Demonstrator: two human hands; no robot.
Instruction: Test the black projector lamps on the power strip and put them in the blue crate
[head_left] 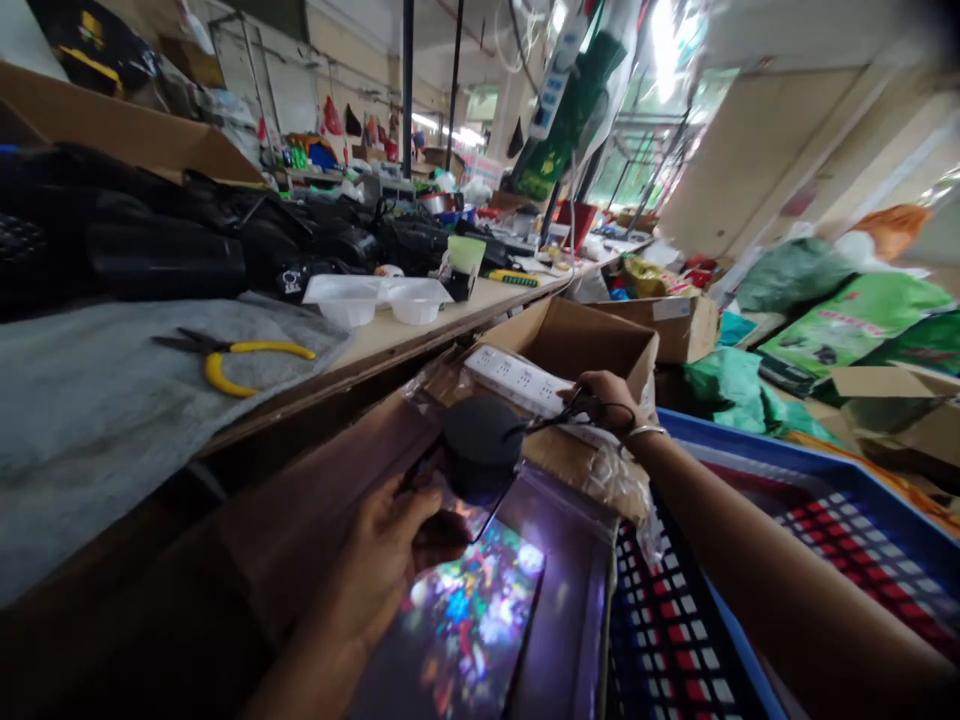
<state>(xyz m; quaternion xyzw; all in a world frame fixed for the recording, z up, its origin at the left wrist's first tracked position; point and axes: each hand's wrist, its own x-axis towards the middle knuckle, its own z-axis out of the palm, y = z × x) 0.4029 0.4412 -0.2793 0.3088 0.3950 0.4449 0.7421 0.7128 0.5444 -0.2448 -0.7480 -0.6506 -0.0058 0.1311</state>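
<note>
My left hand (394, 545) is closed on a black round projector lamp (482, 445), gripping it low on its near side. Patterned coloured light (480, 600) falls below it on the cardboard. My right hand (611, 400) pinches a black cable (581, 410) at the near right end of a white power strip (517, 378). Whether a plug sits in a socket there is hidden by the fingers. The strip lies across the edge of an open cardboard box (600, 335), with crumpled clear plastic (622, 485) beside it.
On the left workbench, yellow-handled pliers (251, 362) lie on a grey cloth (97, 400), near white plastic trays (375, 298) and piled black items (165, 240). A blue plastic crate (757, 440) stands under my right forearm. Green sacks (847, 325) are stacked at right.
</note>
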